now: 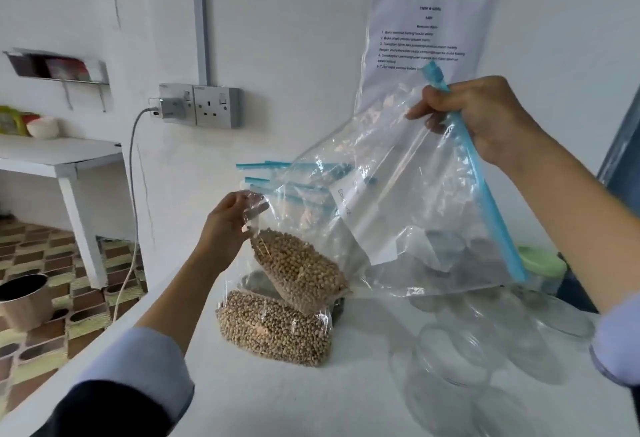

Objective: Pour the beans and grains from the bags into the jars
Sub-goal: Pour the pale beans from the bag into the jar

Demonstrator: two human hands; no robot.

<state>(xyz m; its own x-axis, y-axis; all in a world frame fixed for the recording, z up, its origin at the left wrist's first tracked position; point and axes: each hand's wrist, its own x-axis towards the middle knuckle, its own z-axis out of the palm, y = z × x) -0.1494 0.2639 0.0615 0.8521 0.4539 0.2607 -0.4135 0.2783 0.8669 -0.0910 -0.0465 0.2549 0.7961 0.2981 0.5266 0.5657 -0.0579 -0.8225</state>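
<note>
Bean bag (298, 270) pinched by its neck in left hand (227, 225), hanging over a second one (273, 329) on the counter (242, 402), likely just drawn from the zip bag (408, 215) that right hand (485, 121) grips at the blue seal, jars (460, 350) waiting alongside

White wall (294, 21) — patterned floor (41, 246)

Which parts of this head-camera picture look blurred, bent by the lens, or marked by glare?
Head view: the clear glass jars at lower right are smeared by blur; the wide lens bows the white table edge and the grey wall conduit; soft even light leaves only faint shadows; pale glare streaks the large clear zip bag with blue seal held by the right hand.
</note>
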